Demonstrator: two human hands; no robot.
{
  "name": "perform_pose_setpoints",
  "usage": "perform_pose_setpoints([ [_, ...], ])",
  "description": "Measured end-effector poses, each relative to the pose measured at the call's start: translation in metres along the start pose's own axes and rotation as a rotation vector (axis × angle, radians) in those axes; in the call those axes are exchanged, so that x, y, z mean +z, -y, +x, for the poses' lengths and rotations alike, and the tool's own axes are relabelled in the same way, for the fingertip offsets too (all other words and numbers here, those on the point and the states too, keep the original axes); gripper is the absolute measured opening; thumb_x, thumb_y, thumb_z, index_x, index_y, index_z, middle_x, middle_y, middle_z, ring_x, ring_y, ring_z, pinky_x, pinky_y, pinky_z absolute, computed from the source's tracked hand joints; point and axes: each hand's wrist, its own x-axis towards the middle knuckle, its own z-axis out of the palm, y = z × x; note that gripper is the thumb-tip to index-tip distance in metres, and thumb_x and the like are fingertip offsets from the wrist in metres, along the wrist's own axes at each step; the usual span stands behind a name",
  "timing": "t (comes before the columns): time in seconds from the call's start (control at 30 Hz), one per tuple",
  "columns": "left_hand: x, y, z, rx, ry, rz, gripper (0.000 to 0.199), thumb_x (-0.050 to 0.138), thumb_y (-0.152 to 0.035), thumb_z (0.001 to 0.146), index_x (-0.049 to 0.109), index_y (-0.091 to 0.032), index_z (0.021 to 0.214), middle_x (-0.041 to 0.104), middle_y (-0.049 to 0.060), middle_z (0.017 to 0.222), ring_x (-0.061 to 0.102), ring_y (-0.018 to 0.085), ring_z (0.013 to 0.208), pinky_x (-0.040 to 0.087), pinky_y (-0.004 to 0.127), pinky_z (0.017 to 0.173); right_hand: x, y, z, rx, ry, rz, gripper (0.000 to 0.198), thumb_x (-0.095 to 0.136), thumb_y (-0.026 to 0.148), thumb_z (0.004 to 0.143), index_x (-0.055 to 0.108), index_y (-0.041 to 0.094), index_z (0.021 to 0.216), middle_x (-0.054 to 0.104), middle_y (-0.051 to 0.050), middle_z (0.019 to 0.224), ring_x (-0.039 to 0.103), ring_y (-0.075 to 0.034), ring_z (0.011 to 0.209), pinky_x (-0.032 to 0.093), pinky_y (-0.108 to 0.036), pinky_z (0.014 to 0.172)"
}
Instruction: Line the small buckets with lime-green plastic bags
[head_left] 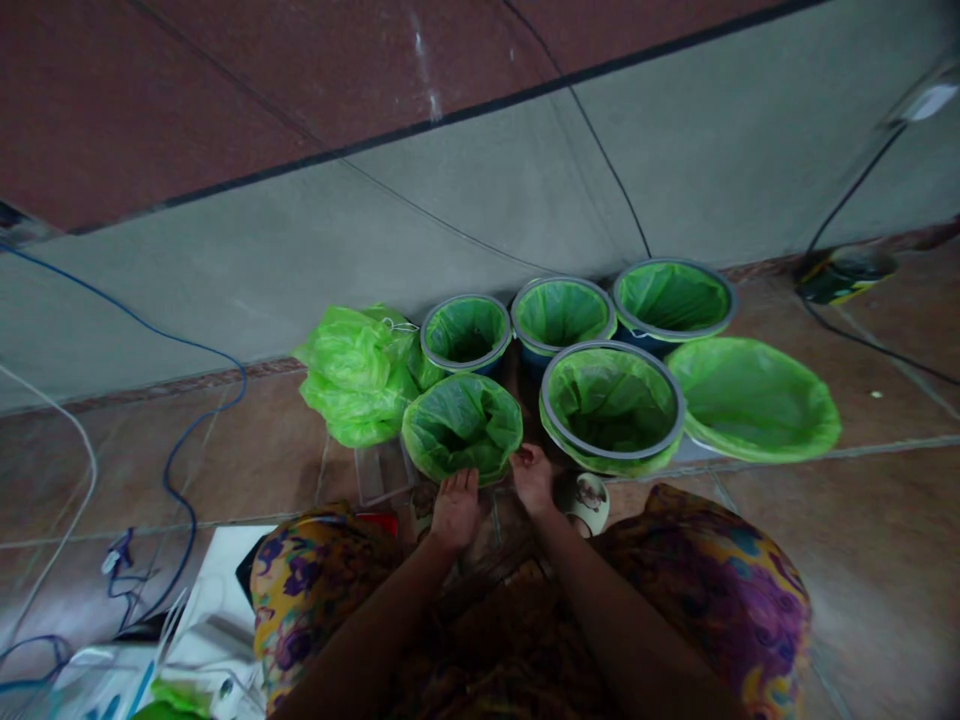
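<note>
A bin (pixel 463 430) lined with a thin green bag stands in front of me, the bag folded out over its rim. My left hand (pixel 456 510) rests against the near side of this bag with its fingers stretched out. At the right edge of the same rim is my right hand (pixel 532 485), its fingers curled closed on the green bin bag's edge. The contact under these fingers is partly hidden. Close to my right hand stands a bin with a grey rim ring (pixel 611 455) over its green liner.
Behind stand three lined bins with grey rings (pixel 465 367) (pixel 564 350) (pixel 675 335). A wide lined bin (pixel 754 400) is at the right, a heap of green bags (pixel 356 375) at the left. Cables (pixel 180 450) trail over the tiles. A tin (pixel 847 275) stands by the wall.
</note>
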Motion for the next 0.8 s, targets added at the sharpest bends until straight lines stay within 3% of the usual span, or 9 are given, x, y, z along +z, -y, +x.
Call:
perform_pose_setpoints([
  [0.1,0.009,0.000,0.012,-0.057,0.093,0.046,0.044,0.034,-0.010,0.089,0.052,-0.009,0.130,0.060,0.017,0.124,0.052,0.027,0.119,0.032,0.045,0.107,0.006,0.008,-0.004,0.002,0.016,-0.142,0.037,0.065,0.029,0.069,0.062,0.014,0.102,0.068,-0.008,0.078,0.065,-0.023,0.078,0.048,-0.032,0.071],
  [0.27,0.014,0.012,0.029,-0.076,0.149,0.068,0.034,0.035,-0.008,0.090,0.063,-0.011,0.109,0.067,0.016,0.105,0.059,0.025,0.109,0.032,0.048,0.107,0.019,0.019,-0.003,0.072,0.066,-0.587,0.034,0.059,0.021,0.076,0.061,0.010,0.108,0.070,-0.016,0.090,0.067,-0.027,0.087,0.048,-0.031,0.070],
  [0.47,0.013,0.022,0.036,0.005,0.159,0.083,0.031,0.038,-0.009,0.089,0.066,-0.010,0.104,0.069,0.014,0.103,0.061,0.024,0.105,0.031,0.048,0.108,0.023,0.021,0.001,0.110,0.073,-0.645,0.037,0.056,0.022,0.078,0.061,0.009,0.113,0.070,-0.019,0.100,0.067,-0.029,0.095,0.050,-0.033,0.073],
  [0.57,0.010,0.035,0.035,0.056,0.148,0.087,0.030,0.039,-0.008,0.088,0.067,-0.012,0.100,0.070,0.013,0.101,0.060,0.024,0.106,0.027,0.049,0.111,0.021,0.022,-0.003,0.115,0.092,-0.660,0.044,0.059,0.032,0.079,0.059,0.008,0.117,0.070,-0.020,0.101,0.067,-0.030,0.099,0.051,-0.035,0.078],
  [0.67,0.006,0.059,0.036,0.101,0.117,0.116,0.030,0.041,-0.010,0.087,0.067,-0.014,0.101,0.069,0.011,0.103,0.056,0.025,0.115,0.019,0.050,0.115,0.016,0.020,-0.010,0.114,0.133,-0.637,0.065,0.056,0.054,0.081,0.055,0.006,0.124,0.068,-0.023,0.107,0.064,-0.033,0.105,0.050,-0.038,0.085],
  [0.8,-0.002,0.095,0.039,0.068,0.102,0.173,0.044,0.037,-0.012,0.087,0.057,-0.022,0.125,0.061,0.011,0.127,0.042,0.024,0.133,0.022,0.051,0.114,0.004,0.006,-0.012,0.175,0.064,-0.571,0.085,0.029,0.069,0.086,0.052,-0.001,0.128,0.063,-0.029,0.115,0.061,-0.036,0.112,0.047,-0.043,0.090],
])
